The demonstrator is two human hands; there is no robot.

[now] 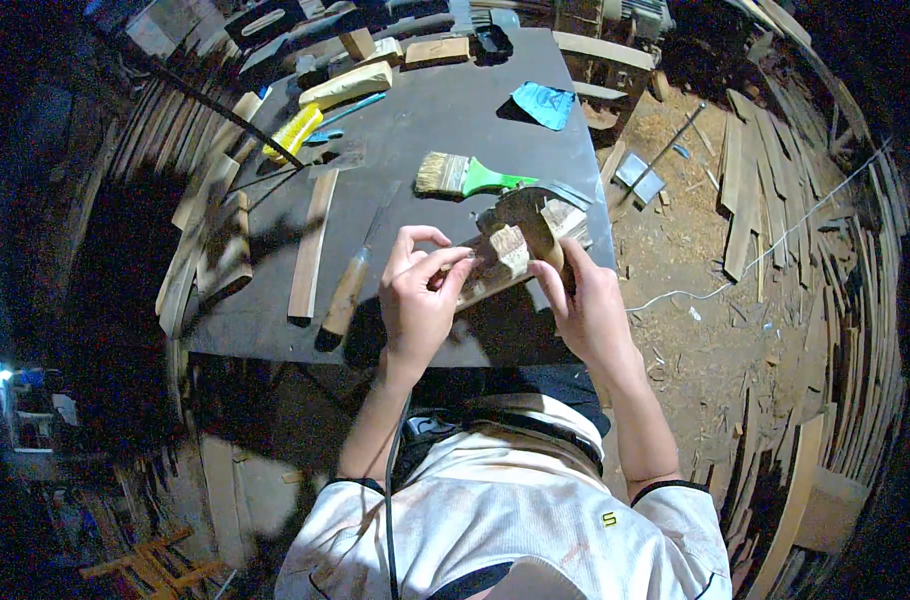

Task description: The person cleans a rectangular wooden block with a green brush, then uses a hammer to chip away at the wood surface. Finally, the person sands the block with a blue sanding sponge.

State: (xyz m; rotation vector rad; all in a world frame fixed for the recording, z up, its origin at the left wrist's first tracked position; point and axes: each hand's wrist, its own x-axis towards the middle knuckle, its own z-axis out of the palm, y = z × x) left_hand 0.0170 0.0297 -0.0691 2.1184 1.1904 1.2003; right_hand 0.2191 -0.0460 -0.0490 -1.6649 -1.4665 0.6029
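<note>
Over the near right part of the dark table, a small pale wooden block (509, 247) sits on or against a longer wooden piece (495, 288). My right hand (593, 305) closes its thumb and fingers on the lower end of a bent brown strip (541, 232), perhaps sandpaper, curving behind the block. At the left end of the wood is my left hand (420, 300), thumb and forefinger pinched together; what lies between them is too small to make out. Just beyond lies a flat brush (460, 175) with a green handle. A wooden-handled chisel-like tool (350, 290) lies left of my left hand.
A wooden strip (313, 245), a yellow brush (295, 132) and several wood blocks (437, 52) lie on the table (415, 110). Blue folded paper (543, 104) is near its right edge. Boards (743, 190) and a white cord (690, 294) lie on the sawdust-strewn floor.
</note>
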